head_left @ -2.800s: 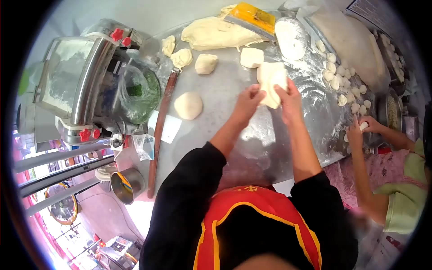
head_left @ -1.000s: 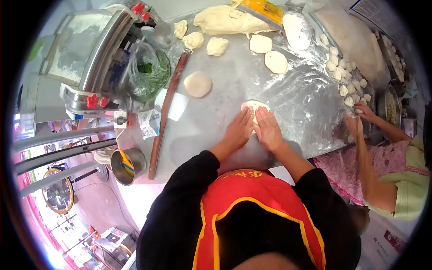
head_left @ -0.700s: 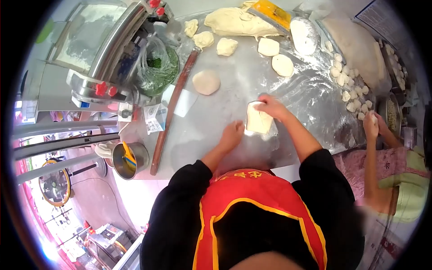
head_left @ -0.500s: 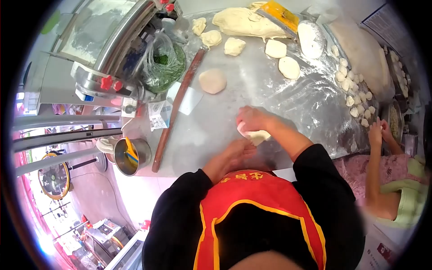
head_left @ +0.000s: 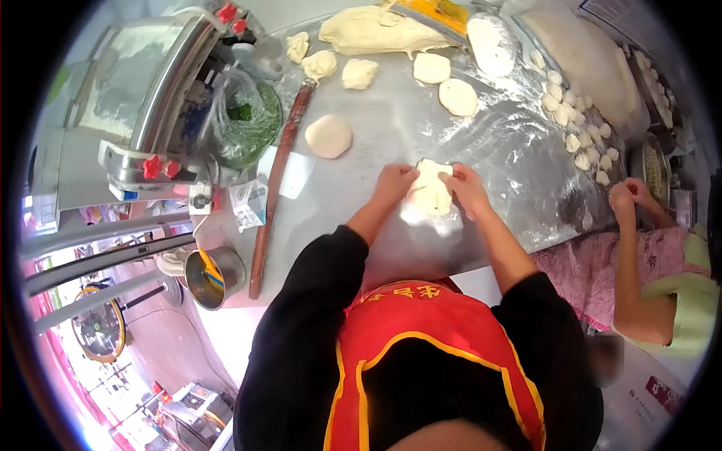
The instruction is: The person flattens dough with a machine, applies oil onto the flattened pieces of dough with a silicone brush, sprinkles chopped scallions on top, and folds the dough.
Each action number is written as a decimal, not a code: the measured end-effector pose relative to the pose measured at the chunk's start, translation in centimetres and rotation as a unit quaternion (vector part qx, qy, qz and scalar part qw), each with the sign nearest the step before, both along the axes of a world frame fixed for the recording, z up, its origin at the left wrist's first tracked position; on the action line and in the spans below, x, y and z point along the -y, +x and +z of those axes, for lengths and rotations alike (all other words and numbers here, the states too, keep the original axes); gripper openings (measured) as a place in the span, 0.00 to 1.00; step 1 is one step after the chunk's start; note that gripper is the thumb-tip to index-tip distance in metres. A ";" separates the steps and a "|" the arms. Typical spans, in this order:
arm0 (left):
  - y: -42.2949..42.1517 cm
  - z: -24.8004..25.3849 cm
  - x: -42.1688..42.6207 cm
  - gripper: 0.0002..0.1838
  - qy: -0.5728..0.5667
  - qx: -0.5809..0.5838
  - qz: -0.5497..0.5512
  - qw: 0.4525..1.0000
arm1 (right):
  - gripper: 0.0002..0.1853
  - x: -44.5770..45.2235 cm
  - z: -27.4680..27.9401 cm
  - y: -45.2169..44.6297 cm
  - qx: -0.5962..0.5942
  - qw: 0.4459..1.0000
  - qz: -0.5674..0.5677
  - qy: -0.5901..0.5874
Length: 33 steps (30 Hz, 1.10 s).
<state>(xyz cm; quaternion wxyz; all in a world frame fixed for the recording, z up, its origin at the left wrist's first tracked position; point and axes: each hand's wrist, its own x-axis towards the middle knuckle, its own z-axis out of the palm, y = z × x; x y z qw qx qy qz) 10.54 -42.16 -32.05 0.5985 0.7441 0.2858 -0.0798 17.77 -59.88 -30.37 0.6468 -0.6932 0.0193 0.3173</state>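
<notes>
Between my hands is a flat, pale piece of dough [head_left: 432, 188], close above the steel tabletop or touching it; I cannot tell which. My left hand [head_left: 396, 183] pinches its left edge, and my right hand [head_left: 467, 186] grips the right edge, thumb on top. A round, smooth dough disc [head_left: 329, 136] lies on the table to the upper left. Farther back are several dough pieces [head_left: 432, 68] and one large dough mass [head_left: 376, 30]. The long wooden rolling pin [head_left: 280, 184] rests to the left of my hands.
A plastic bag of chopped greens [head_left: 244, 120] and a metal pot [head_left: 214, 278] with yellow-handled tools stand at left. Small dough balls [head_left: 579, 124] lie in flour at right. A co-worker's hands [head_left: 632, 194] are at the right edge, near a bowl of filling [head_left: 653, 167].
Both hands have moved forward, away from my body. The dough, folded in my right hand before, is now spread out and held by both hands. My view has shifted slightly.
</notes>
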 end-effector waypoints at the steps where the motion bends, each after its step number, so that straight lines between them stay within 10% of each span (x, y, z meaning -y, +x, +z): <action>1: 1.0 0.6 0.3 0.17 0.034 -0.012 -0.005 0.999 | 0.14 -1.7 -0.8 0.2 0.033 0.997 -0.036 -0.054; 5: 2.7 1.6 0.5 0.15 0.158 0.031 -0.055 0.985 | 0.16 -3.0 -0.7 0.8 -0.019 0.992 -0.019 -0.121; 9: 0.2 4.0 0.5 0.17 0.190 0.104 -0.108 0.970 | 0.19 0.4 -0.2 -2.4 0.449 0.872 0.107 -0.164; 12: -3.6 3.4 1.0 0.22 0.320 0.204 -0.211 0.901 | 0.25 1.0 1.9 -5.4 0.544 0.784 0.223 -0.201; 22: -4.4 2.6 1.4 0.23 0.472 0.225 -0.284 0.804 | 0.26 0.0 0.5 -5.8 0.551 0.753 0.231 -0.275; 27: -2.3 0.8 -0.6 0.23 0.228 0.145 -0.117 0.955 | 0.16 3.0 0.5 -7.0 0.107 0.993 -0.036 -0.045; 30: 0.2 1.2 -0.7 0.20 0.133 0.036 -0.076 0.988 | 0.16 2.4 0.9 -7.7 -0.271 0.931 -0.213 0.118; 33: 0.8 3.9 0.5 0.16 0.153 0.036 -0.120 0.980 | 0.19 -0.9 1.4 -8.4 -0.263 0.895 -0.298 0.204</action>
